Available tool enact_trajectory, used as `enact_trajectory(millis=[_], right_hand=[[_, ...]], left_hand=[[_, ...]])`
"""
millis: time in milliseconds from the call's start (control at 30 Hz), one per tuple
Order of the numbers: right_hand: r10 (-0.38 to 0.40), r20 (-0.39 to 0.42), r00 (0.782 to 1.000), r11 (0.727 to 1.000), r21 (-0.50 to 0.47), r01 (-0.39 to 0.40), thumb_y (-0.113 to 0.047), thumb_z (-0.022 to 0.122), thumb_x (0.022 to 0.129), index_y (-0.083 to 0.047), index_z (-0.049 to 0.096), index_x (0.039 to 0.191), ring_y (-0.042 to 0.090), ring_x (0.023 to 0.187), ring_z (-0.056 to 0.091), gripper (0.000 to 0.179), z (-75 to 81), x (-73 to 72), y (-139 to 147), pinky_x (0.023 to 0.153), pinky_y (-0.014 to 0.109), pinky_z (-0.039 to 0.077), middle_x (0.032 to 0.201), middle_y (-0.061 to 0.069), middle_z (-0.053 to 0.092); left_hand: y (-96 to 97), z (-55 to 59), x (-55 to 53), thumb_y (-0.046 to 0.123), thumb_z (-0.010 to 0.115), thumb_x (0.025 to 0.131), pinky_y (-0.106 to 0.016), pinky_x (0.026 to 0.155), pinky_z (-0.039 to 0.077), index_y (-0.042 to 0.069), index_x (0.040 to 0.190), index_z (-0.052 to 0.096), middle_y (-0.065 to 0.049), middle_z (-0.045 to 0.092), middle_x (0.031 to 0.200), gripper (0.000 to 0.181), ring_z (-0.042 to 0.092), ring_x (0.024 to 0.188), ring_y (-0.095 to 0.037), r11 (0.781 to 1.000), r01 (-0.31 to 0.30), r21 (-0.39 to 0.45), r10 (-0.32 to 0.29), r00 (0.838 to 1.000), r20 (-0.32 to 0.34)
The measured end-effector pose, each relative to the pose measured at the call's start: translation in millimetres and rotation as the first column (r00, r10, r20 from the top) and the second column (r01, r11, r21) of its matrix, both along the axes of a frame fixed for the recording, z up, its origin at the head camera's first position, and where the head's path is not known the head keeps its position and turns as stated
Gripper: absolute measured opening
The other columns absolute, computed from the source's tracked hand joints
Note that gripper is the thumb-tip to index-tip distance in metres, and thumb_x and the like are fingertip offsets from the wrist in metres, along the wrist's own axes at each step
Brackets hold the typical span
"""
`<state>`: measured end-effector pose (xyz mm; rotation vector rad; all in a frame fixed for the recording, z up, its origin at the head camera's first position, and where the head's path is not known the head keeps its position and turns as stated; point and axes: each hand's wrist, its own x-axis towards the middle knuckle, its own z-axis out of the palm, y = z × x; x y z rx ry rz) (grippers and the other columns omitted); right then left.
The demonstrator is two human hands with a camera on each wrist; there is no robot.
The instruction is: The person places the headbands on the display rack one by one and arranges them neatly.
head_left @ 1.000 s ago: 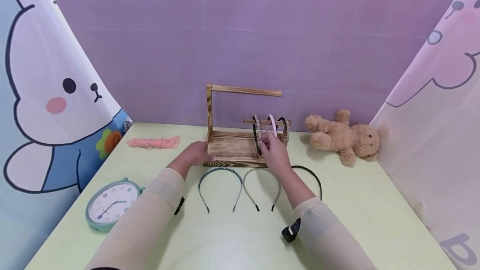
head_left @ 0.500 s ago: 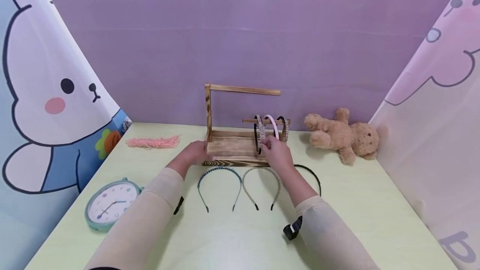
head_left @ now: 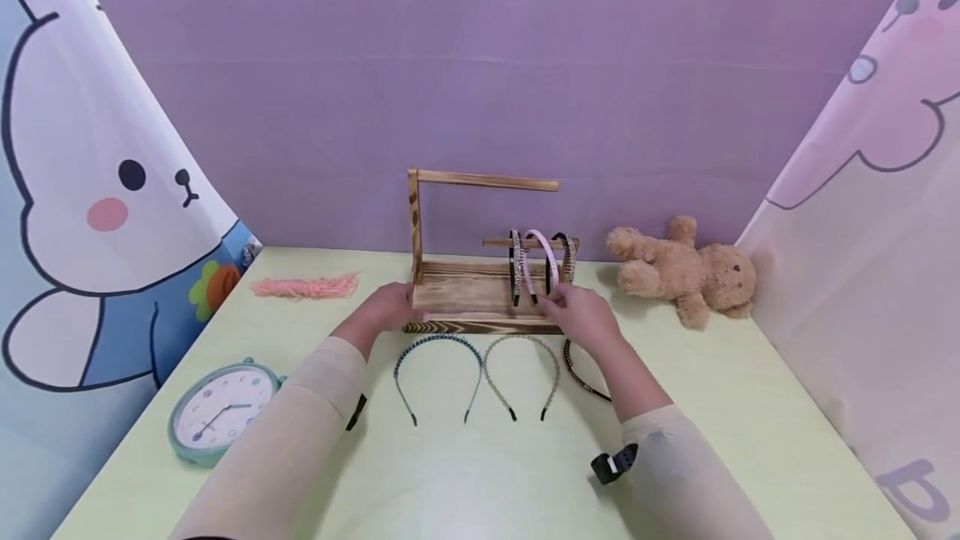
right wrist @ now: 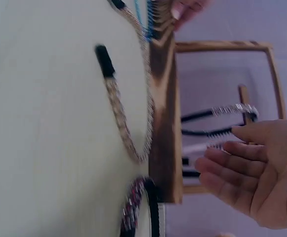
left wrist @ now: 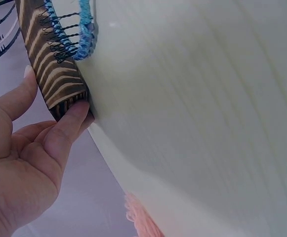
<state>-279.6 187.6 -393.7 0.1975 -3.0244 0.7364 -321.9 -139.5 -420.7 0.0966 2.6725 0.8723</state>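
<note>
My left hand (head_left: 390, 307) grips the left end of the wooden rack (left wrist: 59, 74), thumb on one side and fingers at its end. On the rack's short lower bar hang a sparkly headband (head_left: 515, 269), a pink headband (head_left: 542, 250) and, further right, a dark beaded headband (head_left: 569, 257). Beside the lower end of the pink headband is my right hand (head_left: 581, 315). In the right wrist view its fingers (right wrist: 227, 170) look extended and loosely spread, with no hold on a headband visible. That view is blurred.
In front of the rack lie a blue headband (head_left: 439, 338), a pale beaded headband (head_left: 522, 338) and a dark headband (head_left: 577, 372), partly covered by the right forearm. A clock (head_left: 225, 407), pink yarn (head_left: 303, 286) and a teddy bear (head_left: 686, 273) are around them.
My right hand has moved right, away from the sparkly headband to beside the pink one. The sparkly headband hangs straighter; the pink one has shifted left. The left hand stays on the rack.
</note>
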Motion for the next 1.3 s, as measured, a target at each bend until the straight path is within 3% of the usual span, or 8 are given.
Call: enact_trajectory(millis=[100, 200, 333, 400, 567, 667, 900, 1300], right_hand=[[0.017, 0.033, 0.999, 0.999, 0.043, -0.018, -0.036, 0.059, 0.097, -0.013, 0.068, 0.095, 0.017, 0.065, 0.054, 0.025, -0.3, 3.3, 17, 0.056, 0.03, 0.042, 0.081, 0.001, 0.066], [0.012, 0.139, 0.99, 0.998, 0.063, -0.021, -0.038, 0.06, 0.096, -0.011, 0.066, 0.095, 0.017, 0.064, 0.056, 0.028, -3.3, 7.7, 30, 0.056, 0.031, 0.044, 0.082, 0.004, 0.066], [-0.002, 0.331, 0.943, 0.998, 0.058, -0.018, -0.039, 0.063, 0.095, -0.007, 0.063, 0.102, 0.02, 0.063, 0.058, 0.033, -9.9, 16.4, 38, 0.057, 0.034, 0.049, 0.087, 0.007, 0.064], [0.006, 0.404, 0.915, 0.999, 0.041, -0.024, -0.038, 0.065, 0.094, -0.006, 0.062, 0.102, 0.02, 0.059, 0.057, 0.034, -14.4, 19.3, 39, 0.058, 0.036, 0.052, 0.08, 0.008, 0.062], [0.052, 0.503, 0.863, 0.998, 0.003, -0.061, -0.028, 0.072, 0.09, -0.006, 0.06, 0.095, 0.02, 0.055, 0.056, 0.025, -25.4, 21.1, 37, 0.056, 0.036, 0.056, 0.066, 0.009, 0.059], [0.06, 0.517, 0.854, 0.998, -0.003, -0.068, -0.02, 0.073, 0.089, -0.006, 0.058, 0.091, 0.022, 0.06, 0.06, 0.021, -29.0, 20.5, 37, 0.054, 0.035, 0.056, 0.072, 0.012, 0.062], [0.064, 0.492, 0.868, 0.998, -0.009, -0.068, -0.015, 0.069, 0.089, -0.007, 0.058, 0.089, 0.025, 0.063, 0.063, 0.014, -18.8, 22.0, 41, 0.054, 0.037, 0.058, 0.075, 0.012, 0.063], [0.113, 0.253, 0.961, 0.988, -0.127, -0.083, -0.016, 0.058, 0.097, 0.003, 0.054, 0.109, 0.024, 0.069, 0.064, 0.023, 35.9, 16.6, 74, 0.063, 0.037, 0.057, 0.082, 0.013, 0.063]], left_hand=[[-0.1, 0.5, 0.4, 0.031, 0.066, 0.094, -0.057, 0.113, 0.032, 0.007, 0.153, 0.032, -0.021, 0.043, 0.15, 0.072, 0.042, 0.136, -0.04, 1.0, -0.003, -0.006, 0.003, 1.0, 0.006], [0.1, 0.9, 0.0, 0.032, 0.067, 0.094, -0.057, 0.113, 0.033, 0.007, 0.154, 0.031, -0.02, 0.044, 0.15, 0.074, 0.043, 0.135, -0.039, 1.0, -0.014, -0.01, 0.014, 1.0, 0.018], [-0.2, 0.8, 0.0, 0.032, 0.067, 0.094, -0.057, 0.113, 0.033, 0.008, 0.154, 0.032, -0.02, 0.044, 0.15, 0.074, 0.044, 0.135, -0.039, 1.0, -0.014, -0.013, 0.014, 1.0, 0.02], [-0.7, 0.5, 0.3, 0.032, 0.067, 0.094, -0.057, 0.113, 0.033, 0.007, 0.153, 0.032, -0.02, 0.044, 0.149, 0.073, 0.043, 0.135, -0.039, 1.0, -0.013, -0.012, 0.013, 1.0, 0.019], [-1.6, -1.0, 0.5, 0.031, 0.066, 0.094, -0.057, 0.113, 0.034, 0.006, 0.153, 0.032, -0.022, 0.045, 0.148, 0.073, 0.045, 0.134, -0.039, 1.0, -0.003, -0.015, 0.004, 1.0, 0.006], [-1.5, -1.6, 0.6, 0.031, 0.066, 0.094, -0.056, 0.113, 0.033, 0.006, 0.153, 0.033, -0.021, 0.045, 0.148, 0.072, 0.044, 0.135, -0.039, 1.0, 0.002, -0.01, -0.002, 1.0, -0.001], [-0.3, -0.1, 1.0, 0.031, 0.066, 0.094, -0.056, 0.114, 0.032, 0.006, 0.154, 0.031, -0.021, 0.043, 0.151, 0.073, 0.041, 0.137, -0.04, 1.0, 0.0, -0.011, 0.0, 1.0, 0.0], [-1.4, -2.8, -1.0, 0.031, 0.067, 0.094, -0.055, 0.113, 0.033, 0.006, 0.153, 0.033, -0.021, 0.045, 0.149, 0.072, 0.043, 0.135, -0.04, 1.0, 0.006, -0.018, -0.007, 1.0, -0.019]])
